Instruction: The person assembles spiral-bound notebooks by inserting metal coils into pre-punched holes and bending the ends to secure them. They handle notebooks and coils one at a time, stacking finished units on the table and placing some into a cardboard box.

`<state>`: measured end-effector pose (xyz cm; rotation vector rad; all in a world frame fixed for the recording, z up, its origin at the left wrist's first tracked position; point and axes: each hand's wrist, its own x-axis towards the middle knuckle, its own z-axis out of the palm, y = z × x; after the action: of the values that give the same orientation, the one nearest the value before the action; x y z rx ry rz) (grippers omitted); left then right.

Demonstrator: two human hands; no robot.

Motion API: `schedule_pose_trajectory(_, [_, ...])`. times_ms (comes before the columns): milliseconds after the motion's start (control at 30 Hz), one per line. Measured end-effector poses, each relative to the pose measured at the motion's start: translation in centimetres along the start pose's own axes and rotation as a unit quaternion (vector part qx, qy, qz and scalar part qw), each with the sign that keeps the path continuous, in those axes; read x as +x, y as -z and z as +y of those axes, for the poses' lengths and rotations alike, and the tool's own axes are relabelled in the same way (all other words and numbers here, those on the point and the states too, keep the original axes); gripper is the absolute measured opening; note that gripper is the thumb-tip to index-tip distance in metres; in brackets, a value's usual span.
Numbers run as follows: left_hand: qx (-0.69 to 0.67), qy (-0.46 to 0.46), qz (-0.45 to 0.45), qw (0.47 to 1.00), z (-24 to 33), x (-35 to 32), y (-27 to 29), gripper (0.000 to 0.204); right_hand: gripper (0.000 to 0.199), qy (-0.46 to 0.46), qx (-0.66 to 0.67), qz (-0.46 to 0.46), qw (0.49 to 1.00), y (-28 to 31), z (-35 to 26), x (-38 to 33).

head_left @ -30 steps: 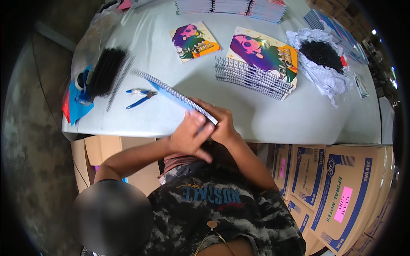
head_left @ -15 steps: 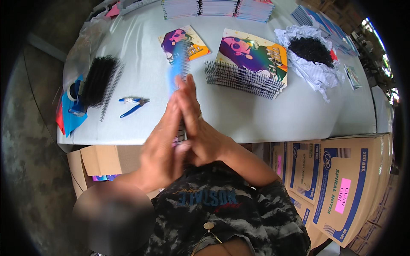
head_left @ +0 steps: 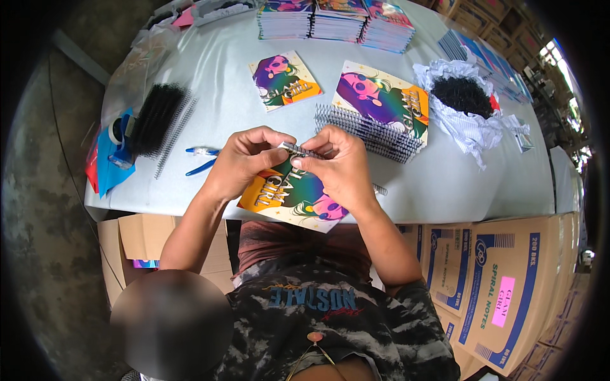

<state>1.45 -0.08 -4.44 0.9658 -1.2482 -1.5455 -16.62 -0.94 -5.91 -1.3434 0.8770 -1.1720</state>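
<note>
A second ago my hands lie over the colourful spiral-bound notebook (head_left: 293, 190) at the table edge, its blue side up. Half a second ago it stands upright, pressed between my palms. Now it lies flat at the near edge, printed cover up. My left hand (head_left: 240, 162) and right hand (head_left: 338, 166) are apart, fingertips pinching the black wire spiral (head_left: 304, 151) along its far edge.
</note>
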Motion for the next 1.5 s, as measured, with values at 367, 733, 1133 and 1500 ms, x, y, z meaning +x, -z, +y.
schedule_pose_trajectory(367, [0.388, -0.209, -0.098, 0.892, 3.8, 1.2, -1.8, 0.025, 0.025, 0.223, -0.104, 0.119, 0.962, 2.9, -2.4, -1.7])
schedule_pose_trajectory(733, [0.589, -0.295, 0.274, 0.701, -7.0, 19.8, -3.5, 0.035, 0.058, 0.207, -0.036, 0.383, 0.9, 16.6, 8.3, 3.7])
schedule_pose_trajectory(1133, [0.309, -0.252, 0.362, 0.842, -9.5, 16.8, -5.0, 0.043, 0.021, 0.282, -0.232, 0.544, 0.755, 14.8, 8.8, 3.4])
schedule_pose_trajectory(1500, [0.592, 0.064, 0.318, 0.738, -8.4, 25.5, 10.7, 0.067, 0.046, 0.336, -0.341, 0.504, 0.718, 15.4, 9.5, 3.0])
